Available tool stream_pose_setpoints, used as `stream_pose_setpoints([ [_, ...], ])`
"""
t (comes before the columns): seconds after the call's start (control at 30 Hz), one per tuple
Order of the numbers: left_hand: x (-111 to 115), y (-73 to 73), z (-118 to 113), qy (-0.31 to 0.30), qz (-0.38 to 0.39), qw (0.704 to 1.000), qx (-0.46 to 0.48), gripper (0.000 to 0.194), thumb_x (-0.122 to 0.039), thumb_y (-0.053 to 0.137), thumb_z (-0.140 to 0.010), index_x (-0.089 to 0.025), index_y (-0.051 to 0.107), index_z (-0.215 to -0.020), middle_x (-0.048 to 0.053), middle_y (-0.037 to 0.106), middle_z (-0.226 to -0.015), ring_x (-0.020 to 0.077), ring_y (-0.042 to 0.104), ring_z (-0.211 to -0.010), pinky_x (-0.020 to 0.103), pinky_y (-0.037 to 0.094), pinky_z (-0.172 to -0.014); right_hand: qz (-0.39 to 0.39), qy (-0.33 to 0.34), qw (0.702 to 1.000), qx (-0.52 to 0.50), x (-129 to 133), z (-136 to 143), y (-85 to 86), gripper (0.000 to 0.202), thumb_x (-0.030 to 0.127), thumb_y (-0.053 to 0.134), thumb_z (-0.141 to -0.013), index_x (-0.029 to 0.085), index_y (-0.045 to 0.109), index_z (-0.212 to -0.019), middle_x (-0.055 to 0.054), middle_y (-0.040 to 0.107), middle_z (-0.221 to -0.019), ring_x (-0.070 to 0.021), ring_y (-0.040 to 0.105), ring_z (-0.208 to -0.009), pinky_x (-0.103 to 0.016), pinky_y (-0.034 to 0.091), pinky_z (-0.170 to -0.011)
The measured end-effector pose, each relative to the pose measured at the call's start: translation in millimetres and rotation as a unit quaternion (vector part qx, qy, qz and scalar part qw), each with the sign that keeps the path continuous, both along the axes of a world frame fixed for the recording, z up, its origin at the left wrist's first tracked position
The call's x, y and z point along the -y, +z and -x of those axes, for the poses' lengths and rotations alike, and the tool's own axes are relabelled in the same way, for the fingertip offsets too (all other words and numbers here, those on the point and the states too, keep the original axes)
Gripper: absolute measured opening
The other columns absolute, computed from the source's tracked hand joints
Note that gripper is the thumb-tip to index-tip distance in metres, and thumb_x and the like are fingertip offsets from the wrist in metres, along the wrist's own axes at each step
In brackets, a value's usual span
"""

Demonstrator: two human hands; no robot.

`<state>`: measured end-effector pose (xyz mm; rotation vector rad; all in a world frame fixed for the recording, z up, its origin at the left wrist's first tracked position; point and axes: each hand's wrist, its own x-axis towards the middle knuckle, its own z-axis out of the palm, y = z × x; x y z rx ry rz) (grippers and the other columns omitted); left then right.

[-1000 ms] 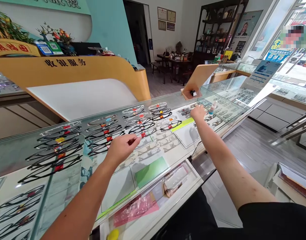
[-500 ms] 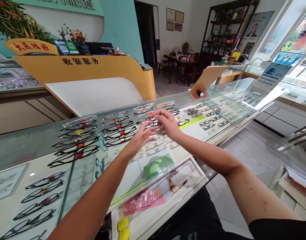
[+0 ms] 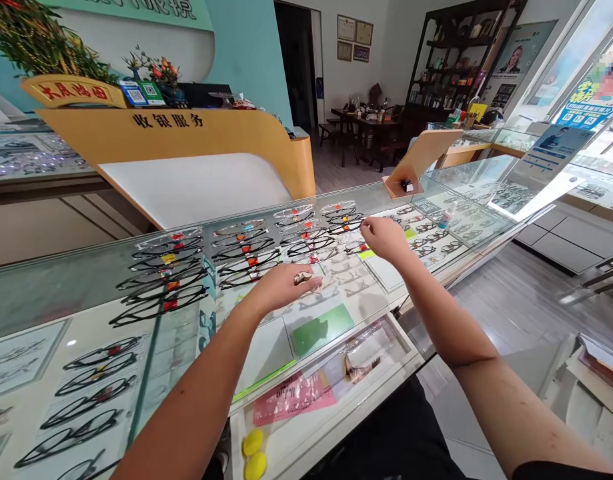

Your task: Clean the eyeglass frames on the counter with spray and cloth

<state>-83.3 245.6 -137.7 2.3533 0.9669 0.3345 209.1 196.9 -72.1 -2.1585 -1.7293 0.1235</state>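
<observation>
Rows of eyeglasses (image 3: 246, 250) with small coloured tags lie on the glass counter top. My left hand (image 3: 279, 288) is low over the counter, closed around a small brown-and-white object (image 3: 303, 277) whose kind I cannot make out. Farther right, my right hand (image 3: 389, 240) has its fingers bent together at the right end of a dark-framed pair of glasses (image 3: 345, 225). Its fingertips are partly hidden, so whether they grip that frame is unclear. Another pair with a red tag (image 3: 362, 248) lies just below the right hand.
A pulled-out drawer (image 3: 386, 390) holds a pink packet (image 3: 293, 400), a clear bag and two yellow round cases (image 3: 255, 453). Inside the counter lies a green card (image 3: 323, 330). A wooden stand (image 3: 421, 163) and a small bottle (image 3: 446, 217) stand on the counter to the right.
My hands were close together over the middle of the counter. The right has moved right to the farther glasses, while the left has lowered slightly with the small object in it.
</observation>
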Motion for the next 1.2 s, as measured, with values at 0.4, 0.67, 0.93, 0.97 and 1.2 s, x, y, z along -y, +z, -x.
stream_pose_setpoints([
  [0.4,6,5.1,-6,0.006,-0.013,0.997,-0.074,0.039,-0.065,0.063,-0.09,-0.027,0.072,-0.09,0.005,0.076,-0.083,0.0274,0.066,-0.077,0.034,0.035,-0.065,0.147,-0.033,0.987,0.049,-37,-6,-29.7,0.069,0.055,0.03,-0.115,0.009,0.081,-0.123,-0.029,0.08,-0.129,-0.0421,0.075,-0.126,-0.046,0.054,-0.1],
  [0.67,11,14.2,-5,0.009,0.04,0.994,-0.1,0.033,-0.059,0.071,-0.084,-0.027,0.069,-0.081,0.003,0.074,-0.082,0.027,0.065,-0.081,0.035,0.034,-0.066,0.188,-0.042,0.98,0.051,-46,-5,-34.1,0.067,0.057,0.034,-0.115,0.01,0.079,-0.131,-0.028,0.08,-0.132,-0.0388,0.073,-0.133,-0.043,0.053,-0.106],
  [0.93,9,9.3,1,-0.011,0.026,0.998,-0.053,0.025,-0.048,0.073,-0.085,-0.024,0.066,-0.081,0.003,0.072,-0.086,0.0238,0.061,-0.081,0.034,0.037,-0.07,0.192,0.007,0.981,0.03,-15,-7,-0.2,0.067,0.062,0.039,-0.113,0.017,0.081,-0.086,-0.019,0.08,-0.083,-0.0363,0.077,-0.104,-0.043,0.052,-0.093],
  [0.97,8,7.4,0,-0.008,0.003,1.0,-0.021,0.026,-0.049,0.073,-0.086,-0.024,0.068,-0.082,0.003,0.072,-0.088,0.024,0.062,-0.084,0.034,0.039,-0.072,0.156,0.039,0.987,0.005,-10,-5,3.4,0.069,0.065,0.04,-0.112,0.019,0.077,-0.078,-0.015,0.077,-0.076,-0.0331,0.076,-0.094,-0.04,0.051,-0.087],
  [1.2,2,1.3,-9,0.109,0.112,0.927,0.34,0.05,-0.069,0.073,-0.093,-0.02,0.073,-0.098,0.006,0.074,-0.092,0.0199,0.064,-0.081,0.032,0.048,-0.075,-0.199,0.351,0.864,-0.302,3,45,-21.2,0.058,0.069,0.048,-0.111,0.023,0.081,-0.101,-0.006,0.083,-0.098,-0.0234,0.074,-0.09,-0.037,0.054,-0.083],
])
